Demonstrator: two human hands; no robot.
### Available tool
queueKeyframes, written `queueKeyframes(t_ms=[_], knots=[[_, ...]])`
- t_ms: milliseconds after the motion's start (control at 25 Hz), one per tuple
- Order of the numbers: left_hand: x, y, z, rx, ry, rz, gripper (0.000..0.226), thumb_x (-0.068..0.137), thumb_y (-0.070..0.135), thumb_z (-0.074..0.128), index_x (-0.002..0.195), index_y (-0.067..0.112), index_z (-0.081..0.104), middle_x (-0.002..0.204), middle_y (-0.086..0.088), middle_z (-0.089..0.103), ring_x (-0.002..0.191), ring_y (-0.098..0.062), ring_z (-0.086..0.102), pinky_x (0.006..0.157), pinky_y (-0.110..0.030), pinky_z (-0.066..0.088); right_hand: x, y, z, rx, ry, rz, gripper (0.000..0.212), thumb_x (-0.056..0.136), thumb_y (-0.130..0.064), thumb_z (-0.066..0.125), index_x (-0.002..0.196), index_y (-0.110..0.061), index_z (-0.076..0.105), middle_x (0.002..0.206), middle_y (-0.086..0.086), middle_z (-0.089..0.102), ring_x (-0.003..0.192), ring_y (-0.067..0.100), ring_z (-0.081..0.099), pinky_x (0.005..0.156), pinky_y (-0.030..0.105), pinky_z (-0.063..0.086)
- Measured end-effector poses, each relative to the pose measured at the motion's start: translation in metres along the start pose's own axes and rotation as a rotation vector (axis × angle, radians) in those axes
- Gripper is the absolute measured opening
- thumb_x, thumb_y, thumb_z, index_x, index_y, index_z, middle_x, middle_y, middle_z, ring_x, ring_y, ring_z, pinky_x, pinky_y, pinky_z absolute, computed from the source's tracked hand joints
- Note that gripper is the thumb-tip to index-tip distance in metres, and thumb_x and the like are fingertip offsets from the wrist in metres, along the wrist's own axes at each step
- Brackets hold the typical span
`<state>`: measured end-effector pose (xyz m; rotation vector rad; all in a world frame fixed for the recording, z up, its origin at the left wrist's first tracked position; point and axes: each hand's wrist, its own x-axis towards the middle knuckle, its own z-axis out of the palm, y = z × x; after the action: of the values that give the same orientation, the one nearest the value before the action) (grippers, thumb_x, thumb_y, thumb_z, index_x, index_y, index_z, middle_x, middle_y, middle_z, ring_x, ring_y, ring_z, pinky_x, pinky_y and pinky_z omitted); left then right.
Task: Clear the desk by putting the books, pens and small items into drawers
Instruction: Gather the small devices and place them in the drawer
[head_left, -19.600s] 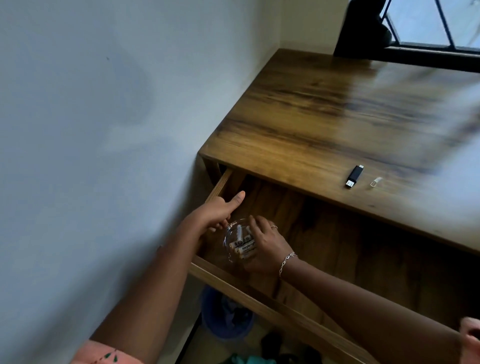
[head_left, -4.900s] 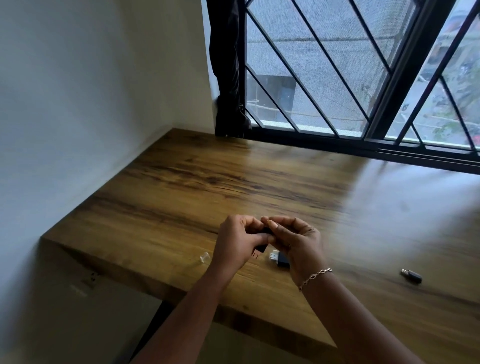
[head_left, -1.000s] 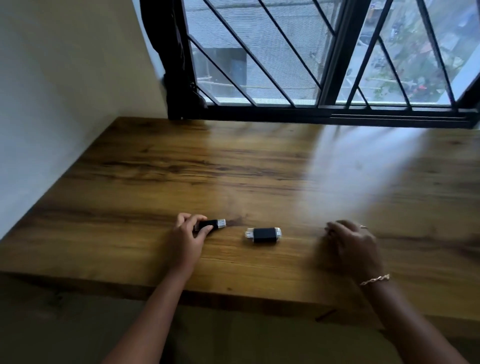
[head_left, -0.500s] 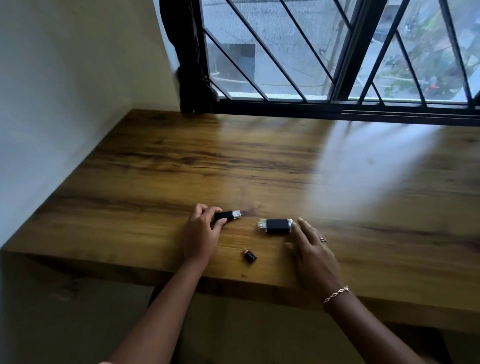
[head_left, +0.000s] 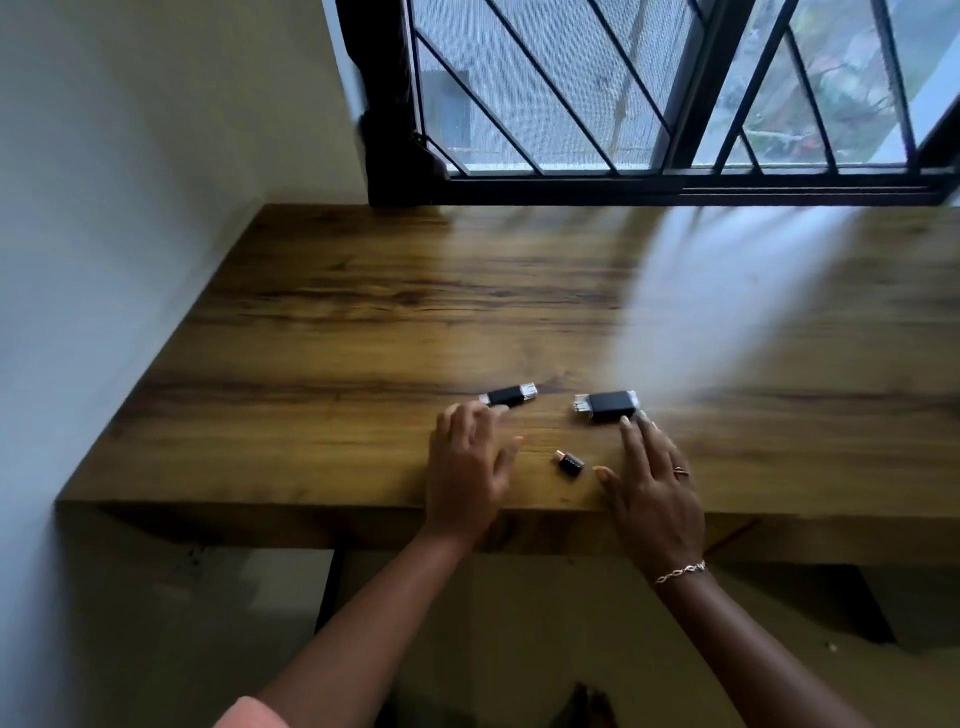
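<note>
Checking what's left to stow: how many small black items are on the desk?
3: slim stick by the left hand, wider stick by the right hand, short plug between them. None seems hidden.

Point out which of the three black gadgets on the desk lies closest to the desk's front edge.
The stubby copper-tipped adapter; the slim stick and the wider stick lie farther back.

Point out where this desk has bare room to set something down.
Crowded: the front middle, where slim stick, wide stick and small piece lie close together by the left hand and right hand. Bare desk runs behind them from the wall to the window, and across the whole right side.
</note>
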<state>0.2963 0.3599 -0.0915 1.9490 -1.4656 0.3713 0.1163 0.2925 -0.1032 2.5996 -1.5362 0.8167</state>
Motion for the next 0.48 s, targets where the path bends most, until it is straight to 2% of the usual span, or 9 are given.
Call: queueKeyframes(t_ms=[120, 200, 240, 280, 320, 360, 400, 440, 480], knots=[[-0.041, 0.001, -0.004, -0.045, 0.021, 0.338, 0.013, 0.09, 0.03, 0.051, 0.091, 0.019, 0.057, 0.087, -0.004, 0.058, 0.083, -0.021, 0.047, 0.07, -0.035, 0.039, -0.022, -0.012, 0.007, 0.088, 0.122, 0.08, 0.069, 0.096, -0.05, 0.017, 0.131, 0.001, 0.045, 0.138, 0.024, 0.045, 0.128, 0.031, 0.037, 0.106, 0.038, 0.027], [-0.077, -0.003, -0.003, -0.102, -0.126, 0.466, 0.019, 0.092, 0.031, 0.047, 0.082, 0.018, 0.058, 0.078, -0.003, 0.058, 0.074, -0.02, 0.049, 0.063, -0.033, 0.037, -0.05, -0.018, 0.016, 0.102, 0.163, -0.04, 0.055, 0.095, -0.042, 0.032, 0.132, -0.002, 0.04, 0.14, 0.024, 0.04, 0.131, 0.032, 0.03, 0.11, 0.038, 0.021], [-0.094, -0.009, 0.0, -0.126, -0.248, 0.414, 0.024, 0.092, 0.031, 0.047, 0.081, 0.016, 0.061, 0.076, -0.005, 0.06, 0.072, -0.022, 0.053, 0.062, -0.033, 0.04, -0.069, -0.021, 0.023, 0.112, 0.158, -0.124, 0.049, 0.092, -0.035, 0.04, 0.131, -0.005, 0.041, 0.139, 0.021, 0.039, 0.131, 0.033, 0.031, 0.11, 0.039, 0.023], [-0.109, -0.018, 0.006, -0.146, -0.399, 0.239, 0.027, 0.092, 0.031, 0.046, 0.085, 0.014, 0.066, 0.079, -0.009, 0.065, 0.074, -0.025, 0.059, 0.063, -0.032, 0.043, -0.089, -0.022, 0.031, 0.143, 0.124, -0.188, 0.045, 0.088, -0.027, 0.046, 0.128, -0.007, 0.043, 0.136, 0.019, 0.04, 0.128, 0.033, 0.034, 0.108, 0.039, 0.029], [-0.119, -0.031, 0.013, -0.148, -0.544, -0.029, 0.028, 0.093, 0.029, 0.046, 0.095, 0.011, 0.068, 0.089, -0.014, 0.068, 0.083, -0.029, 0.063, 0.068, -0.033, 0.047, -0.104, -0.024, 0.037, 0.191, 0.068, -0.192, 0.04, 0.084, -0.019, 0.049, 0.122, -0.007, 0.048, 0.13, 0.018, 0.044, 0.122, 0.035, 0.041, 0.102, 0.036, 0.036], [-0.125, -0.045, 0.019, -0.165, -0.628, -0.372, 0.029, 0.096, 0.025, 0.045, 0.106, 0.007, 0.066, 0.101, -0.018, 0.067, 0.094, -0.031, 0.063, 0.077, -0.034, 0.048, -0.115, -0.028, 0.043, 0.27, -0.001, -0.102, 0.034, 0.083, -0.01, 0.05, 0.116, -0.007, 0.052, 0.123, 0.019, 0.049, 0.113, 0.036, 0.049, 0.092, 0.032, 0.041], [-0.125, -0.06, 0.023, -0.284, -0.649, -0.782, 0.03, 0.098, 0.019, 0.041, 0.112, 0.003, 0.062, 0.106, -0.023, 0.064, 0.097, -0.032, 0.06, 0.081, -0.035, 0.046, -0.119, -0.033, 0.048, 0.452, -0.095, 0.109, 0.031, 0.083, -0.001, 0.05, 0.113, -0.007, 0.055, 0.118, 0.021, 0.054, 0.103, 0.034, 0.055, 0.085, 0.028, 0.042], [-0.121, -0.075, 0.025, -0.495, -0.552, -1.215, 0.03, 0.099, 0.016, 0.036, 0.113, 0.0, 0.058, 0.101, -0.024, 0.061, 0.089, -0.031, 0.058, 0.076, -0.035, 0.044, -0.114, -0.04, 0.051, 0.74, -0.213, 0.454, 0.033, 0.084, 0.008, 0.049, 0.115, -0.005, 0.055, 0.116, 0.026, 0.056, 0.095, 0.03, 0.058, 0.08, 0.026, 0.042], [-0.116, -0.085, 0.025, -0.781, -0.376, -1.587, 0.032, 0.1, 0.018, 0.03, 0.112, 0.002, 0.055, 0.09, -0.019, 0.057, 0.076, -0.026, 0.053, 0.067, -0.033, 0.04, -0.103, -0.047, 0.055, 1.053, -0.322, 0.829, 0.036, 0.085, 0.015, 0.044, 0.118, 0.003, 0.053, 0.114, 0.03, 0.057, 0.083, 0.024, 0.058, 0.074, 0.026, 0.041]])
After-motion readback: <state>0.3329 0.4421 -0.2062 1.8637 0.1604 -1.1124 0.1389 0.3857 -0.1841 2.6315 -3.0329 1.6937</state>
